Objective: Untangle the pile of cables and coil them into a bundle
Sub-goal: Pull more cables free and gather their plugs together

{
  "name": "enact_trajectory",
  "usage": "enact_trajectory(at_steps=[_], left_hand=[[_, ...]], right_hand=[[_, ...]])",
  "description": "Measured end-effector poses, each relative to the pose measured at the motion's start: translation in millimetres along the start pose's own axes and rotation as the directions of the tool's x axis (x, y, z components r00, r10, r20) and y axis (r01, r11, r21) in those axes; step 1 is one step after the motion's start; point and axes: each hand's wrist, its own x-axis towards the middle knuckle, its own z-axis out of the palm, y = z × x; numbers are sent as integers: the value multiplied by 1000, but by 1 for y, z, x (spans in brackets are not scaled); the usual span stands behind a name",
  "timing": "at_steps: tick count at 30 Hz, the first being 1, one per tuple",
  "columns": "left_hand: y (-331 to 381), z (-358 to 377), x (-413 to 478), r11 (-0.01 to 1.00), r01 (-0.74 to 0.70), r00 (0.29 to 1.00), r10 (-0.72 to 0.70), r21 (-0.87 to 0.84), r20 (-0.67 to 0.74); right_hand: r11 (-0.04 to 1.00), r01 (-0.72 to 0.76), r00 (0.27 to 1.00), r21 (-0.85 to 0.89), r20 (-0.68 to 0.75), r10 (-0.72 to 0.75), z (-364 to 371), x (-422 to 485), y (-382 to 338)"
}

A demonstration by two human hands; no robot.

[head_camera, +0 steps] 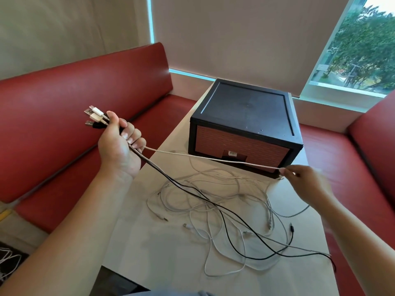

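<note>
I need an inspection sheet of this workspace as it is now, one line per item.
surface: pale rectangular table top, cables spread across it.
job's things: tangled pile of thin white cables loose on the table; nothing coiled.
clutter: black storage box with brick-pattern drawer front, at the far end.
grippers: left hand grips a bunch of USB plug ends; right hand pinches one white braided cable.
cables: braided cable stretched between both hands; long black cable runs from left hand through the pile.
surroundings: red padded benches, drawn beige blinds, window showing trees.
</note>
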Motion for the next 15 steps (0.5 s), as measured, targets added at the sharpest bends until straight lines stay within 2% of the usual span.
enact_trajectory(at_steps=[2,4,6,8,10,11,13,15], left_hand=[[-2,0,-2,1000,5,1000,-5,16,4],[-6,1,-3,999,28,999,-28,32,15],[-10,1,-5,998,53,998,-54,44,19],[-12,1,-5,997,63,998,-64,43,21],[-11,1,-5,997,68,997,-69,34,22],[-10,1,-5,997,71,997,-72,29,26],[-10,2,-7,996,85,995,-86,26,50],[-12,5,-10,993,113,989,-114,17,98]], right_hand=[[998,64,997,-7,-31,-65,-8,-3,-10],[992,119,991,32,56,-120,-9,-5,-21],[990,139,959,38,245,-144,-8,-8,-31],[994,102,885,29,453,-104,-8,-12,-40],[995,92,804,-39,592,-51,-6,-18,-45],[978,163,782,-128,621,-49,-5,-20,-46],[905,335,781,-262,615,-110,1,-24,-51],[891,414,781,-184,575,-244,5,-31,-72]])
